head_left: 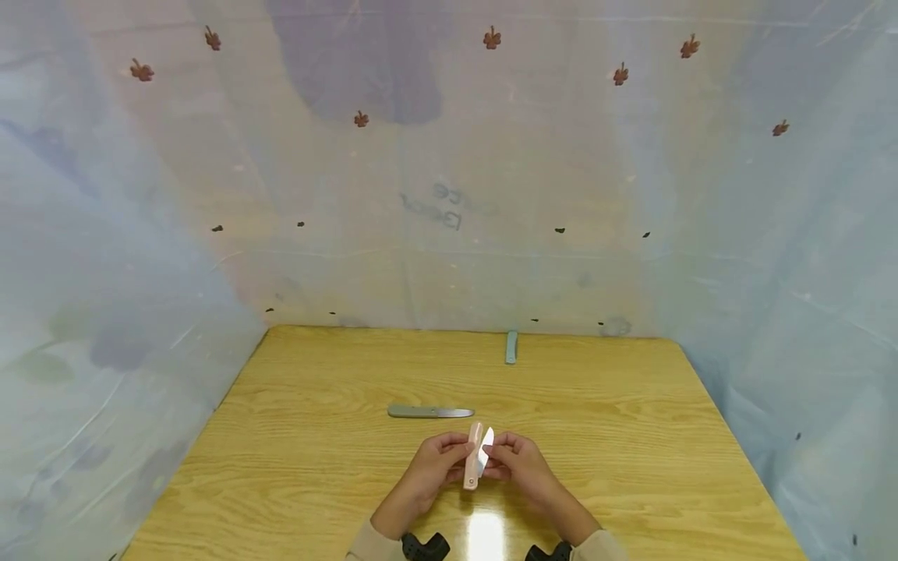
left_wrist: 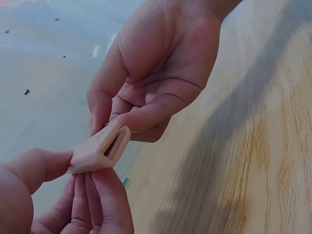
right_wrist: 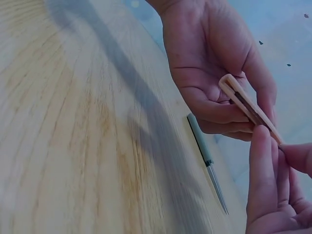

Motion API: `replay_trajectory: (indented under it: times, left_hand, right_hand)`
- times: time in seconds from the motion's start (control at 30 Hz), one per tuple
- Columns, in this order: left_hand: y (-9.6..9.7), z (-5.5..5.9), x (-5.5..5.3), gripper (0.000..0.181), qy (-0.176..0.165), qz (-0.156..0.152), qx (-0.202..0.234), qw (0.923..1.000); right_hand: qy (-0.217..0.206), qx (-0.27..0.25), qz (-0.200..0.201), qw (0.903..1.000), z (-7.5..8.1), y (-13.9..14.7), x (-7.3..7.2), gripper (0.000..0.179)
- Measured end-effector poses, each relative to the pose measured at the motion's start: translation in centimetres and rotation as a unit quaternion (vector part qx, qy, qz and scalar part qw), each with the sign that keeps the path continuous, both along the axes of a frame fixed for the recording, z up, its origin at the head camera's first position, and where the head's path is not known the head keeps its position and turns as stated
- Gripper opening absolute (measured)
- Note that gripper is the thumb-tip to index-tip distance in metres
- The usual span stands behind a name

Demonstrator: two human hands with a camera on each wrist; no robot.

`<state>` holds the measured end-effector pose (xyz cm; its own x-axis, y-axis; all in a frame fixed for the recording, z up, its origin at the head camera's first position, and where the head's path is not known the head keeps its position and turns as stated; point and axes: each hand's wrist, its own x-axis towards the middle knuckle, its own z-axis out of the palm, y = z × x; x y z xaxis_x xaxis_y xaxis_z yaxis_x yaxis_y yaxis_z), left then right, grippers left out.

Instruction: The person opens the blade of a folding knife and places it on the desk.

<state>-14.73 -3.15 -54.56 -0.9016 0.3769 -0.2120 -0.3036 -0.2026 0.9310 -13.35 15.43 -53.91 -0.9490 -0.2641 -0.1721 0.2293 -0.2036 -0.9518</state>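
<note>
In the head view a pink folding knife (head_left: 475,433) is held upright near the table's front, its blade (head_left: 488,441) swung partway out to the right. My left hand (head_left: 429,469) grips the handle between thumb and fingers. From the other side, my right hand (head_left: 525,469) pinches the blade with thumb and fingertips. The left wrist view shows the end of the pink handle (left_wrist: 92,155) with its slot. Seen from the right wrist, the handle (right_wrist: 228,83) slants down from the left hand (right_wrist: 209,53) to the right fingertips, where the blade is mostly hidden.
Just beyond the hands lies a grey-green knife (head_left: 414,411), unfolded, its blade pointing right. A folded blue-green knife (head_left: 511,348) lies at the back edge of the wooden table (head_left: 316,452). Patterned cloth (head_left: 449,273) hangs behind and along both sides.
</note>
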Motion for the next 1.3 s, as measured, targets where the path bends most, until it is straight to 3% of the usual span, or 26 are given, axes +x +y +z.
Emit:
replay_trajectory:
  times: [0.23, 0.5, 0.93, 1.3]
  left_hand:
    - [-0.3, 0.0, 0.1, 0.038, 0.006, 0.018, 0.021, 0.9996]
    - [-0.6, 0.2, -0.1, 0.04, -0.021, 0.073, 0.062, 0.9952]
    - [-0.7, 0.3, -0.1, 0.03, -0.059, 0.133, 0.136, 0.98]
    - [-0.6, 0.2, 0.0, 0.026, -0.069, 0.175, 0.162, 0.9686]
  right_hand:
    - [0.005, -0.021, -0.024, 0.9995, -0.4, -0.1, 0.1, 0.011]
    - [-0.018, -0.057, -0.08, 0.995, -0.5, -0.1, -0.1, 0.006]
    - [-0.035, -0.098, -0.138, 0.985, -0.3, -0.6, 0.1, 0.012]
    - [-0.055, -0.142, -0.174, 0.9728, -0.2, -1.4, 0.1, 0.007]
